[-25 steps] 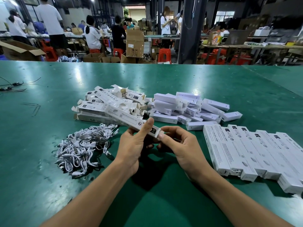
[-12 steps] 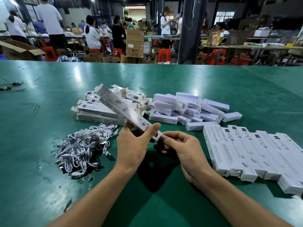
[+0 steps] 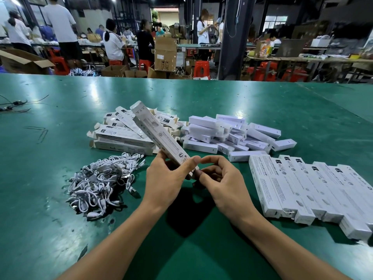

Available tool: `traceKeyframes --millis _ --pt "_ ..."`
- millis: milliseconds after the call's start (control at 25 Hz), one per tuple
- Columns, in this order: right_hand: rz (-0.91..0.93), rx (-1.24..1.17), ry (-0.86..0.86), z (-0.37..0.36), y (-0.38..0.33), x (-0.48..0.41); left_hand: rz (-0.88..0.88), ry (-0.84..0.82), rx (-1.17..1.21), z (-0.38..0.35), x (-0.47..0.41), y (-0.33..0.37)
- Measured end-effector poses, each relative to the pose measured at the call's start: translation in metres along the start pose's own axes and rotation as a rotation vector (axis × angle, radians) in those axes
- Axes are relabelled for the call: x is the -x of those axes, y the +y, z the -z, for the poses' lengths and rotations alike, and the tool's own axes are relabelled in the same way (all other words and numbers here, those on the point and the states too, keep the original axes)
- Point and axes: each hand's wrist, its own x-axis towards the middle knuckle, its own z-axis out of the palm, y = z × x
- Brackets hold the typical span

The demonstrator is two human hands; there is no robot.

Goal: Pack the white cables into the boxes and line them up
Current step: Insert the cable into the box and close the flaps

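My left hand (image 3: 164,181) grips the near end of a long white box (image 3: 155,136), which tilts up and away to the left. My right hand (image 3: 220,180) curls at that same near end, fingertips touching the box's end flap. A tangled heap of white cables (image 3: 101,180) lies on the green table to the left of my hands. Behind it is a pile of long printed boxes (image 3: 121,136). To the right, several long boxes (image 3: 310,188) lie side by side in a row.
A heap of small plain white boxes (image 3: 232,134) sits behind my hands at centre. Black wires (image 3: 14,105) lie at the table's far left. The green table (image 3: 201,98) stretches far back; people work at benches beyond it among cardboard cartons (image 3: 165,54).
The long box has swung from lying low over the pile to tilting steeply upward. My left thumb has closed over its near end, and my right fingers have stayed at the end flap.
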Motion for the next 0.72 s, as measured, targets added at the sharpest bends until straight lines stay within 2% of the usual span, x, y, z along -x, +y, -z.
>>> traceKeyframes --millis 120,200,280,400,480,640,720 --pt "0.006 0.009 -0.028 0.001 0.002 -0.002 0.014 0.017 -0.008 0.000 -0.001 -0.003" --pt "0.057 0.141 -0.058 0.005 0.004 -0.005 0.022 0.028 -0.044 -0.001 -0.003 -0.006" --pt "0.141 0.387 -0.062 0.008 0.008 -0.009 -0.003 0.039 -0.158 0.000 -0.005 -0.011" --pt "0.208 0.857 0.060 0.016 0.016 -0.018 -0.084 0.049 -0.371 0.003 -0.007 -0.014" --pt "0.126 1.042 0.088 0.022 0.017 -0.026 -0.100 0.008 -0.422 0.003 -0.007 -0.017" --pt "-0.123 1.150 0.037 0.027 0.017 -0.038 -0.185 -0.019 -0.483 0.005 -0.010 -0.023" --pt "-0.165 1.141 -0.010 0.027 0.017 -0.037 -0.239 -0.018 -0.543 0.008 -0.012 -0.023"
